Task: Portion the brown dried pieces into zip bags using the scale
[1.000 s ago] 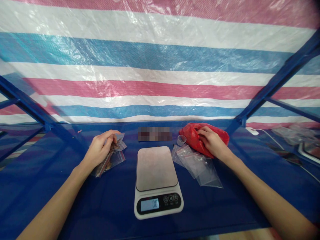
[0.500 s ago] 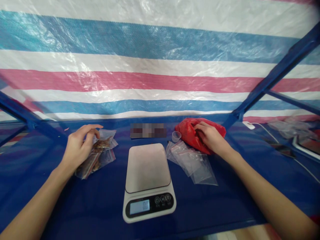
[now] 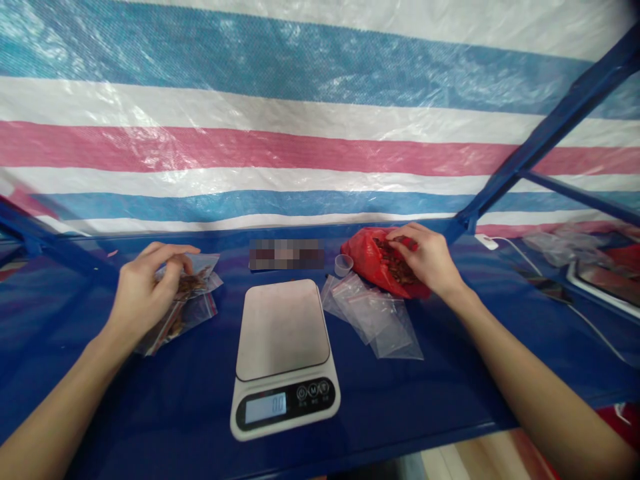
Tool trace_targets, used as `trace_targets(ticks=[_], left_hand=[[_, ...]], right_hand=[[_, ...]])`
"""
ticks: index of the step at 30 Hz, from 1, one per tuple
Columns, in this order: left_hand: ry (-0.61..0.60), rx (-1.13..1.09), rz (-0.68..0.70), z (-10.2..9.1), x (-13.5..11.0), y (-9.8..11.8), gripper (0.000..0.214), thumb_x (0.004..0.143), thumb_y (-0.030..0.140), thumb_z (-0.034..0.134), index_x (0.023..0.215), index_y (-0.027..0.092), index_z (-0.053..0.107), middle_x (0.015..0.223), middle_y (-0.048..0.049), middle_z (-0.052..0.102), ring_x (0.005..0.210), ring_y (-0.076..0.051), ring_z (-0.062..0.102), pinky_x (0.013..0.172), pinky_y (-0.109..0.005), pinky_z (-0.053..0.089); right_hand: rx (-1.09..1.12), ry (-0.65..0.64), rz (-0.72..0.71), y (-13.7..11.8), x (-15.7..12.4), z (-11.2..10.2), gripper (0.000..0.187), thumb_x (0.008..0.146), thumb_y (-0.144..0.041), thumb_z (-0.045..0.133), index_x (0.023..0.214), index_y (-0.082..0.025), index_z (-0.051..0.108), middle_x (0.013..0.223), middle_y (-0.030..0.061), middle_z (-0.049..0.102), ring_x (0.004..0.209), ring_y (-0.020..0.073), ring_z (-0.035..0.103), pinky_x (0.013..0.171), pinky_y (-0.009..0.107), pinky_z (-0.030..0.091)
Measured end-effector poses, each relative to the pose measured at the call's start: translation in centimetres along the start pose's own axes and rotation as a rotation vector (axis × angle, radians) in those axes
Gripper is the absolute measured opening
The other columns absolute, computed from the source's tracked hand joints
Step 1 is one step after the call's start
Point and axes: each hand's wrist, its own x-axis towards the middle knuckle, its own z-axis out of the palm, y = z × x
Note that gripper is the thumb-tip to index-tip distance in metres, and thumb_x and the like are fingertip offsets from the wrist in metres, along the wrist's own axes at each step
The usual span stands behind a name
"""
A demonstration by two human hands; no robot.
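Observation:
My left hand (image 3: 153,280) rests over a small pile of filled zip bags (image 3: 193,303) holding brown dried bits, fingers curved and thumb apart. At the red plastic bag (image 3: 363,263), my right hand (image 3: 423,257) has thumb and fingers closed on its rim. The mouth gapes, and brown dried pieces (image 3: 400,267) show inside. Between the hands stands a white kitchen scale (image 3: 285,333) with a bare plate, its display reading 0.0. Flat clear zip bags (image 3: 380,320) lie fanned out between the scale and my right forearm. Beside the red bag is a small clear cup (image 3: 343,265).
Behind the scale lies a dark flat item (image 3: 287,255), blurred out. A blue metal frame post (image 3: 540,127) slants up at the right. Further right are a white cable (image 3: 525,257), crumpled clear plastic (image 3: 565,243) and a white-rimmed tray-like object (image 3: 595,293). Striped sheeting (image 3: 250,153) hangs behind.
My right hand has moved up out of the red bag to its rim, and the mouth now shows its brown contents. My left hand keeps its place over the filled bags. The view has shifted slightly.

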Motion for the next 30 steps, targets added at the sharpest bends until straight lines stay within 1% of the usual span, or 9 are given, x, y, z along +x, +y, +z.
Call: trace_targets(ticks=[5, 8, 11, 14, 17, 22, 25, 28, 30], left_hand=[[-0.023, -0.003, 0.004, 0.0, -0.1, -0.1, 0.035, 0.099, 0.026, 0.043, 0.104, 0.015, 0.076, 0.093, -0.0037, 0.074, 0.094, -0.020, 0.068, 0.089, -0.031, 0.051], [-0.072, -0.010, 0.019, 0.1, -0.2, -0.1, 0.035, 0.099, 0.026, 0.042, 0.104, 0.016, 0.075, 0.095, -0.0040, 0.075, 0.097, -0.021, 0.067, 0.089, -0.031, 0.051], [-0.076, -0.022, 0.051, 0.2, -0.2, -0.3, 0.035, 0.099, 0.027, 0.042, 0.099, 0.016, 0.075, 0.094, -0.0044, 0.073, 0.094, -0.020, 0.066, 0.087, -0.031, 0.050], [-0.076, -0.003, 0.082, 0.3, -0.1, -0.5, 0.035, 0.098, 0.028, 0.042, 0.101, 0.016, 0.076, 0.091, -0.0041, 0.070, 0.090, -0.020, 0.066, 0.084, -0.031, 0.049], [-0.089, 0.016, 0.079, 0.3, -0.1, -0.6, 0.038, 0.098, 0.031, 0.043, 0.106, 0.016, 0.077, 0.093, -0.0046, 0.069, 0.088, -0.020, 0.066, 0.085, -0.032, 0.050], [-0.110, 0.017, 0.064, 0.2, 0.1, -0.2, 0.040, 0.098, 0.036, 0.043, 0.106, 0.016, 0.078, 0.096, -0.0059, 0.071, 0.087, -0.022, 0.067, 0.084, -0.034, 0.051], [-0.118, 0.012, 0.056, 0.1, 0.1, -0.1, 0.041, 0.098, 0.038, 0.043, 0.104, 0.018, 0.078, 0.097, -0.0066, 0.072, 0.089, -0.023, 0.068, 0.083, -0.036, 0.052], [-0.121, -0.007, 0.057, 0.1, 0.1, -0.1, 0.037, 0.096, 0.037, 0.044, 0.103, 0.024, 0.078, 0.095, -0.0055, 0.073, 0.088, -0.024, 0.068, 0.084, -0.037, 0.052], [-0.125, -0.018, 0.061, 0.2, 0.0, -0.2, 0.033, 0.094, 0.035, 0.046, 0.103, 0.029, 0.077, 0.097, -0.0044, 0.073, 0.089, -0.024, 0.068, 0.086, -0.036, 0.051]], right_hand=[[0.109, 0.110, 0.064, -3.3, 0.3, -1.3, 0.007, 0.094, -0.025, 0.069, 0.096, -0.024, 0.076, 0.100, 0.0075, 0.078, 0.095, 0.0260, 0.073, 0.092, 0.040, 0.057], [0.239, 0.064, 0.047, -5.5, 0.3, -0.4, 0.006, 0.092, -0.027, 0.072, 0.095, -0.023, 0.076, 0.097, 0.0058, 0.078, 0.091, 0.0240, 0.073, 0.087, 0.038, 0.058], [0.305, -0.038, -0.064, -6.8, 0.2, 1.3, 0.005, 0.094, -0.024, 0.071, 0.093, -0.022, 0.076, 0.096, 0.0053, 0.078, 0.089, 0.0228, 0.073, 0.085, 0.037, 0.058], [0.298, -0.117, -0.155, -7.0, 0.1, 2.7, 0.008, 0.095, -0.018, 0.070, 0.093, -0.021, 0.077, 0.095, 0.0059, 0.078, 0.090, 0.0225, 0.072, 0.085, 0.037, 0.057], [0.291, -0.151, -0.163, -6.8, 0.2, 3.2, 0.013, 0.095, -0.014, 0.069, 0.095, -0.021, 0.079, 0.097, 0.0063, 0.078, 0.092, 0.0227, 0.072, 0.086, 0.037, 0.056], [0.309, -0.148, -0.177, -6.9, 0.5, 3.7, 0.020, 0.097, -0.015, 0.068, 0.108, -0.024, 0.083, 0.103, 0.0066, 0.078, 0.094, 0.0227, 0.073, 0.087, 0.038, 0.057], [0.294, -0.156, -0.158, -7.2, 0.5, 4.3, 0.027, 0.096, -0.016, 0.070, 0.119, -0.026, 0.081, 0.104, 0.0061, 0.078, 0.093, 0.0223, 0.073, 0.087, 0.038, 0.057], [0.308, -0.118, -0.117, -7.5, 0.7, 4.7, 0.037, 0.095, -0.020, 0.073, 0.132, -0.026, 0.075, 0.103, 0.0055, 0.077, 0.088, 0.0215, 0.072, 0.087, 0.038, 0.058], [0.310, -0.062, -0.103, -7.4, 1.0, 4.2, 0.037, 0.097, -0.021, 0.069, 0.133, -0.025, 0.074, 0.104, 0.0059, 0.078, 0.089, 0.0215, 0.073, 0.089, 0.039, 0.058]])
